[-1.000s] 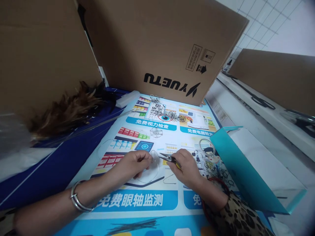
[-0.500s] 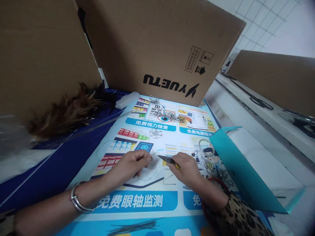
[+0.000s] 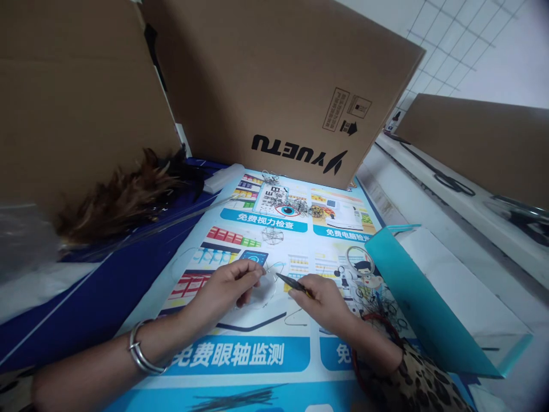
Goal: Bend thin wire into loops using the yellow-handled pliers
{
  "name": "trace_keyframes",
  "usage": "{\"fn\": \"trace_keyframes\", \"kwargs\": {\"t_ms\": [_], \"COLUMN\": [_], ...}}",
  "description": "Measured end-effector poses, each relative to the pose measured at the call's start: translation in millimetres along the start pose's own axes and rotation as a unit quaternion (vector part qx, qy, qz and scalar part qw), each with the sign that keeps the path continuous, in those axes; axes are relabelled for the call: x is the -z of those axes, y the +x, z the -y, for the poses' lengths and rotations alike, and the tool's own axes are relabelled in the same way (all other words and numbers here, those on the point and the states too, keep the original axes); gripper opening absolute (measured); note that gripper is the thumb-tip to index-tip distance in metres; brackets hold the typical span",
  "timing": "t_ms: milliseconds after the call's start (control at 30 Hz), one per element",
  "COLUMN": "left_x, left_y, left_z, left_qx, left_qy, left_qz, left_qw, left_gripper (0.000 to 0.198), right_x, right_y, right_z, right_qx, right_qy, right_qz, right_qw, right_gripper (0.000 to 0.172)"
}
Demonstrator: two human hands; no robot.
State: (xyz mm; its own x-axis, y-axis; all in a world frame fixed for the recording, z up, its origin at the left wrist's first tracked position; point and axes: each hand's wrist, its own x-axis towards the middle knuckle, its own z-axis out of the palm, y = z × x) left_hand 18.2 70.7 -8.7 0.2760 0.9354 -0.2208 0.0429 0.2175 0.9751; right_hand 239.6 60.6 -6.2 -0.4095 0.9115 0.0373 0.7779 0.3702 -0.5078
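Note:
Thumb and forefinger of my left hand [image 3: 241, 281] pinch a thin wire [image 3: 271, 300], which curves in a loop below and to the right of the fingers. My right hand [image 3: 322, 298] is closed around a pair of pliers [image 3: 292, 282] with dark pointed jaws and a bit of yellow on the handle. The jaw tips are at the wire, just right of my left fingertips; whether they grip it is too small to tell. Close to my right wrist lies a pile of wire pieces [image 3: 386, 306] with a metal ring [image 3: 360, 260] above it.
A teal box [image 3: 429, 309] stands open at the right. Cut wires [image 3: 235, 397] lie at the near edge, and wire tangles [image 3: 295, 206] at the back. Brown feathers [image 3: 115, 197] lie at the left. Large cardboard sheets [image 3: 278, 74] rise behind the printed mat [image 3: 291, 326].
The camera view has shifted slightly. My right hand and the pliers have turned a little, and the wire loop has shifted slightly; both hands keep their holds.

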Motion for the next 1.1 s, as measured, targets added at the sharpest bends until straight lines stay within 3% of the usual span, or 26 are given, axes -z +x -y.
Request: {"fn": "trace_keyframes", "kwargs": {"t_ms": [267, 500, 833, 1100], "left_x": [4.2, 13.2, 17.3, 14.5], "left_y": [3, 7, 11, 10], "left_z": [0, -7, -16, -3], "left_qx": [0.025, 0.033, -0.023, 0.000], "left_qy": [-0.095, -0.079, -0.026, -0.041], "left_qz": [0.055, 0.129, 0.119, 0.136], "left_qw": [0.994, 0.988, 0.992, 0.990], "left_gripper": [0.022, 0.020, 0.019, 0.017], "right_x": [5, 8, 7, 5], "right_y": [2, 1, 0, -2], "right_z": [0, 2, 8, 13], "right_qx": [-0.010, -0.003, 0.020, 0.025], "right_qy": [0.087, 0.094, 0.084, 0.075], "right_qz": [0.009, 0.020, 0.059, 0.062], "right_qw": [0.996, 0.995, 0.995, 0.995], "right_gripper": [0.035, 0.034, 0.031, 0.029]}}
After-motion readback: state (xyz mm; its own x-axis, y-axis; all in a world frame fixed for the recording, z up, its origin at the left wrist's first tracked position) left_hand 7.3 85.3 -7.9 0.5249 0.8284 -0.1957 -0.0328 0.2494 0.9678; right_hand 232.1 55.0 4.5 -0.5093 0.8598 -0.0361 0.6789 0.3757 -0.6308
